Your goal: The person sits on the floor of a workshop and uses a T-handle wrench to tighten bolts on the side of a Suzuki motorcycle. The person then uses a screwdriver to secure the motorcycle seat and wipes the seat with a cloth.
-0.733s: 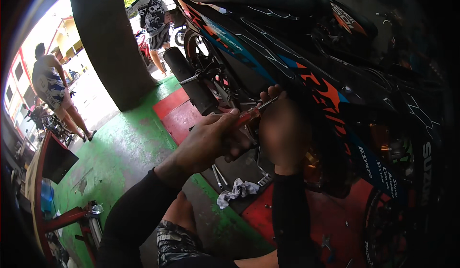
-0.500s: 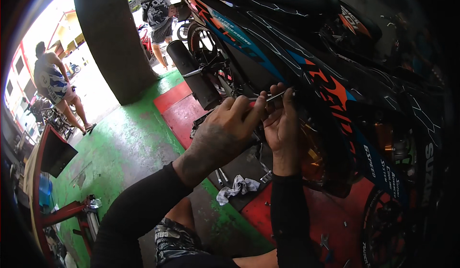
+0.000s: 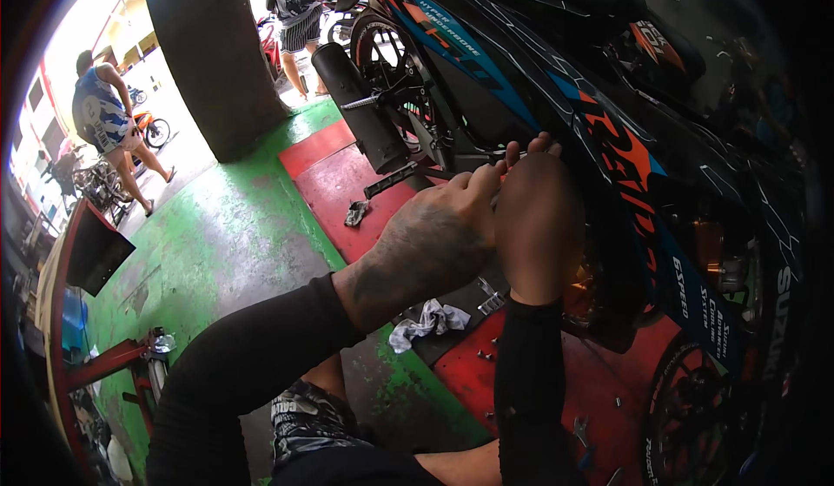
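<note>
Both hands have closed in tighter against the motorcycle's side since half a second ago, as I watch remotely. Left of them, a grey rag (image 3: 427, 323) lies on the green-and-red floor (image 3: 234, 225), below the wrists. My left hand (image 3: 434, 243) is pinched shut on what may be a thin red-handled tool (image 3: 504, 166), mostly hidden. Touching it, the right hand (image 3: 539, 217) curls closed against the motorcycle (image 3: 625, 138); I cannot tell its hold.
</note>
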{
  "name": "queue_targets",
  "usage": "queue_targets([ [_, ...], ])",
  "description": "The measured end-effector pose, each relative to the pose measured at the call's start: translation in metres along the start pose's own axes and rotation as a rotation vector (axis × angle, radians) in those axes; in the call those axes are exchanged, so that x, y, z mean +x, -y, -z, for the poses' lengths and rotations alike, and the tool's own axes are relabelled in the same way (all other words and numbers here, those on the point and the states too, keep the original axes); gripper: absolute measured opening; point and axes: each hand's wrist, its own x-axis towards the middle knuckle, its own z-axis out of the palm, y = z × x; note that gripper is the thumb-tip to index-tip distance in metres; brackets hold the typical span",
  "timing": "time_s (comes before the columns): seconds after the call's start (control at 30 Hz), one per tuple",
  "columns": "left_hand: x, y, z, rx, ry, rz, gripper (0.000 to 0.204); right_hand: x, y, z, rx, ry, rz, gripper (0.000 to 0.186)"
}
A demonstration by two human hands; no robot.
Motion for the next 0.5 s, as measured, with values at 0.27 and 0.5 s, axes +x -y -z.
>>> queue_targets([
  [0.27, 0.024, 0.050, 0.021, -1.596, 0.419, 0.854, 0.047, -0.010, 0.009, -0.017, -0.210, -0.070, -0.053, 0.033],
  [0.5, 0.029, 0.035, 0.002, -0.417, 0.123, 0.131, 0.044, -0.026, -0.002, -0.007, -0.719, 0.117, -0.233, 0.031],
])
